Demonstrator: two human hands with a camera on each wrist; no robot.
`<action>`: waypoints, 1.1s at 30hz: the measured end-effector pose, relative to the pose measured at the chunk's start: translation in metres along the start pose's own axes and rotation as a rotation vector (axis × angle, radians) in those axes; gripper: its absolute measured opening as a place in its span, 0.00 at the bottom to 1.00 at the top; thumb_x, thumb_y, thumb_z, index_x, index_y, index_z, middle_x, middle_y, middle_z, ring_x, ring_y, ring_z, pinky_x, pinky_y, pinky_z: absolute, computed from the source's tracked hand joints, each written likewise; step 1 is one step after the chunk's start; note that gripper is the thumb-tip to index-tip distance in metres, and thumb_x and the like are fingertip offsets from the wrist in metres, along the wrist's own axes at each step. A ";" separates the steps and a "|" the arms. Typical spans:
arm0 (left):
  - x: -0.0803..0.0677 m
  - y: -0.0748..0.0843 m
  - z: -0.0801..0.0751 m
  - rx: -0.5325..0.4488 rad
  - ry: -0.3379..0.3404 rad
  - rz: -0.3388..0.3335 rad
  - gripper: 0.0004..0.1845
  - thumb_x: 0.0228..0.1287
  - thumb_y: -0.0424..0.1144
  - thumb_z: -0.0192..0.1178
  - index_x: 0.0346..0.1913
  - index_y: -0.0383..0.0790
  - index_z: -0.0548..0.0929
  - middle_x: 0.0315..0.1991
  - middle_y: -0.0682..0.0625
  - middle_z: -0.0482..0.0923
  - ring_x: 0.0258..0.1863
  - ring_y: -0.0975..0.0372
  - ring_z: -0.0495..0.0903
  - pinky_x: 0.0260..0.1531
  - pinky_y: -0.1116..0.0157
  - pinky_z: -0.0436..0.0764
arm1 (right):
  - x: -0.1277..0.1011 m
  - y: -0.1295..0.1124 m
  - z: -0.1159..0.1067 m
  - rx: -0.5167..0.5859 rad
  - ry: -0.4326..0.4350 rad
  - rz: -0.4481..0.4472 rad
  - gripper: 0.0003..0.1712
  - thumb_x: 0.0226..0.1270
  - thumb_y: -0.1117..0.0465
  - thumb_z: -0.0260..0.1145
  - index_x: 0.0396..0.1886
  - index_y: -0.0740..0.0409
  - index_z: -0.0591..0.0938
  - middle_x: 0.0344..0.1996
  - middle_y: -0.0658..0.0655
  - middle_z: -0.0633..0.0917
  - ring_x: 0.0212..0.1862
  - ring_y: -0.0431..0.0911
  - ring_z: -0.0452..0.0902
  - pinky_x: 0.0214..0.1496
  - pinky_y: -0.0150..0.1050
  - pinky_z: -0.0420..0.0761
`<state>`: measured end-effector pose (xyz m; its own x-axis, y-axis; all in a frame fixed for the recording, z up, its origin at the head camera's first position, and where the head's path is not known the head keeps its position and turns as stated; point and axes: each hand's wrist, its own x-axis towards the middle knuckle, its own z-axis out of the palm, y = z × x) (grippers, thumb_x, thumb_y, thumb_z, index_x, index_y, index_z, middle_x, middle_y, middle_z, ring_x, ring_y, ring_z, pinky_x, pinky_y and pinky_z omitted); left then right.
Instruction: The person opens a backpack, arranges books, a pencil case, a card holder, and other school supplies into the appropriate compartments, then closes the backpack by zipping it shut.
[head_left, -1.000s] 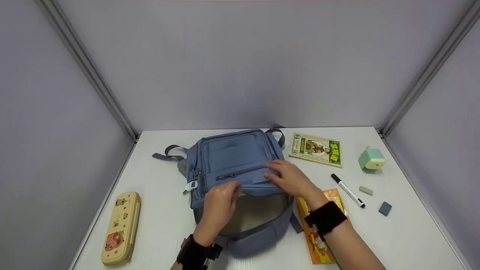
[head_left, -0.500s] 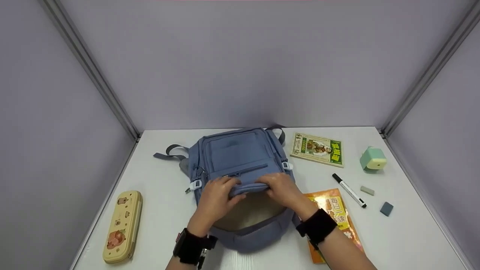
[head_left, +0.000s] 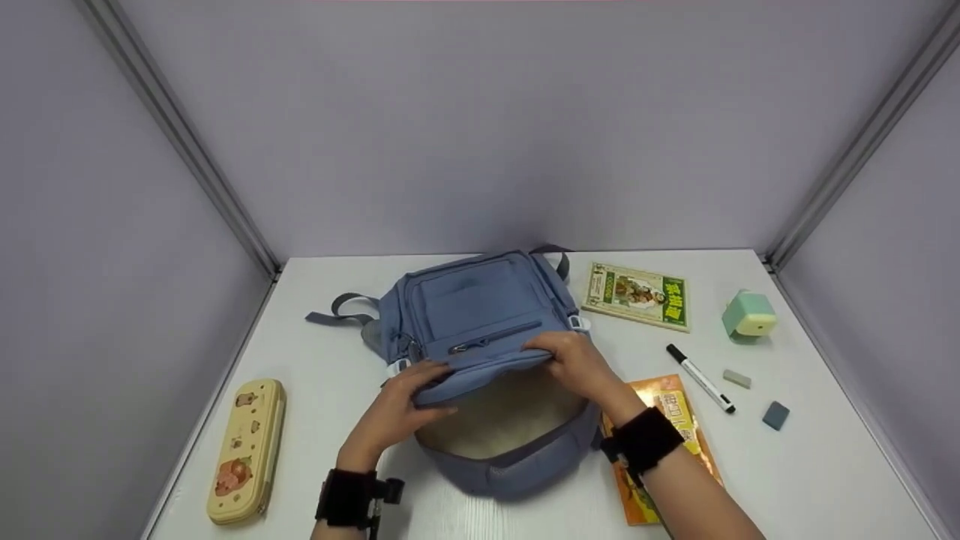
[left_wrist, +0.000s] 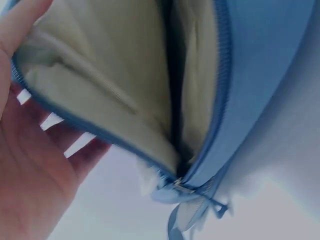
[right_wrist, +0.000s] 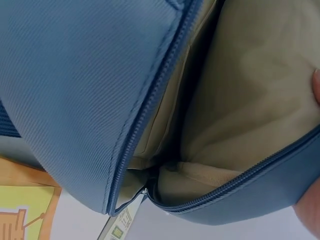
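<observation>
A blue backpack (head_left: 480, 300) lies on the table with its zipped main opening gaping towards me, showing the beige lining (head_left: 502, 420). At the left part of the raised rim my left hand (head_left: 390, 409) holds the flap, fingers over the outside and thumb on the inner side. The left wrist view shows these fingers (left_wrist: 45, 150) spread behind the zip edge. My right hand (head_left: 581, 367) grips the rim at the right, fingers on the outer face; in the right wrist view only bits of it show at the edge. Inside, the deep part of the bag is dark.
A yellow pencil case (head_left: 247, 450) lies at the left. To the right are an orange book (head_left: 664, 405), partly under my right forearm, a green book (head_left: 637, 296), a marker (head_left: 701, 379), a mint-green box-like item (head_left: 748, 315) and two small blocks (head_left: 776, 415).
My left hand has shifted left along the rim. My right hand has moved from the front pocket to the rim, and the opening gapes wider.
</observation>
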<state>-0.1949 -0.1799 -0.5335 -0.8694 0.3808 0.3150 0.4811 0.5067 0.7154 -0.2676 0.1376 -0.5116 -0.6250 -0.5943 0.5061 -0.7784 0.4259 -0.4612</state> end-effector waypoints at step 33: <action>0.073 -0.019 -0.029 0.029 0.372 -0.177 0.06 0.59 0.23 0.59 0.39 0.30 0.81 0.35 0.39 0.83 0.34 0.53 0.79 0.38 0.53 0.76 | 0.013 0.005 -0.033 -0.108 0.097 0.217 0.36 0.61 0.54 0.74 0.68 0.55 0.72 0.62 0.59 0.73 0.63 0.55 0.69 0.62 0.53 0.70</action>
<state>-0.2705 -0.1836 -0.5060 -0.9178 -0.0170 0.3967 0.3191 0.5629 0.7625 -0.2813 0.1545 -0.4830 -0.7769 -0.4152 0.4734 -0.6237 0.6100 -0.4887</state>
